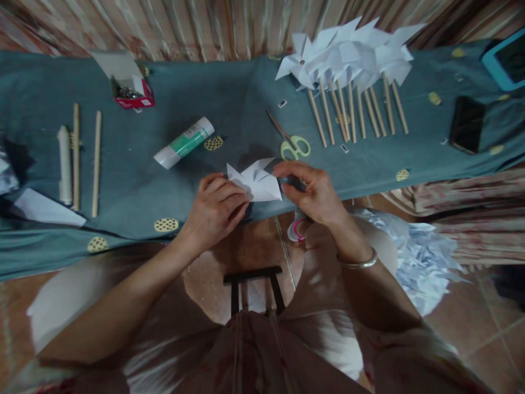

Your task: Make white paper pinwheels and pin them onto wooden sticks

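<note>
A white paper pinwheel [262, 186] with folded blades is raised at the table's near edge. My left hand [219, 205] is closed on its left side, with fingers curled and pressed together. On the pinwheel's right side is my right hand [314, 191]; its thumb and forefinger are apart, close to the blade tips, and I see nothing between them. Scissors [294, 145] with light green handles lie just beyond the pinwheel. To the left of them, a large glue stick [186, 142] with a green-and-white label lies on its side.
Finished pinwheels [353, 60] on wooden sticks lie in a row at the back right. A red box [135, 98] of small metal pieces stands open at the left, near two loose sticks [97, 164]. A dark phone [467, 125] lies far right. Paper pieces [426, 257] are heaped below the table's edge.
</note>
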Demonstrator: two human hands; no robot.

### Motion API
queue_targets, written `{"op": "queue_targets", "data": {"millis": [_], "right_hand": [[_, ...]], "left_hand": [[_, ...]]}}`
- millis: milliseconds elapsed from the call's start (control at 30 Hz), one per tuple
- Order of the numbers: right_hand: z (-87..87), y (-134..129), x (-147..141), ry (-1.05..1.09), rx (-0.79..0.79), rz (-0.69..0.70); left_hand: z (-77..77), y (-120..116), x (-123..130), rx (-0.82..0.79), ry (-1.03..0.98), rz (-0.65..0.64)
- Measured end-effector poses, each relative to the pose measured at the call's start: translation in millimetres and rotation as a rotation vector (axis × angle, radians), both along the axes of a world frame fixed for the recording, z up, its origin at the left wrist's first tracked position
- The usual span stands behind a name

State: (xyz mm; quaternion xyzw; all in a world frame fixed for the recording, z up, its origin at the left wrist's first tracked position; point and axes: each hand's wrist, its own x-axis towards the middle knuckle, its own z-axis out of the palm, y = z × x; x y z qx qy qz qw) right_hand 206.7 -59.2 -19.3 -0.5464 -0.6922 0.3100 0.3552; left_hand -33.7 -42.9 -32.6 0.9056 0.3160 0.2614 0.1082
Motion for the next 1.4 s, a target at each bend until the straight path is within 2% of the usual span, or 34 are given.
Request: {"op": "queue_targets", "data": {"millis": [200, 367, 633, 800, 1033, 1167, 1400], "right_hand": [[0.0, 0, 3, 0.035, -0.126, 0.1], [-1.3, 0, 5, 0.03, -0.145, 0.107], [-8.6, 4, 3, 0.217, -0.196, 0.118], [-11.7, 6, -2, 0.181, -0.174, 0.1], [-14.5, 4, -16, 0.06, -0.051, 0.068], [-16.0, 4, -22, 0.004, -0.001, 0.062], [-11.5, 2, -21, -0.06, -0.016, 0.039]], "left_hand": [[-5.5, 1, -4, -0.047, -0.063, 0.009], [-3.3, -1, -4, -0.093, -0.042, 0.014], [1.1, -2, -2, -0.102, -0.002, -0.01], [1.3, -4, -1, -0.095, 0.02, -0.037], [-1.6, -9, 3, -0.023, -0.009, -0.03], [-5.0, -9, 5, -0.043, -0.004, -0.061], [-7.7, -8, 6, -0.026, 0.002, -0.089]]}}
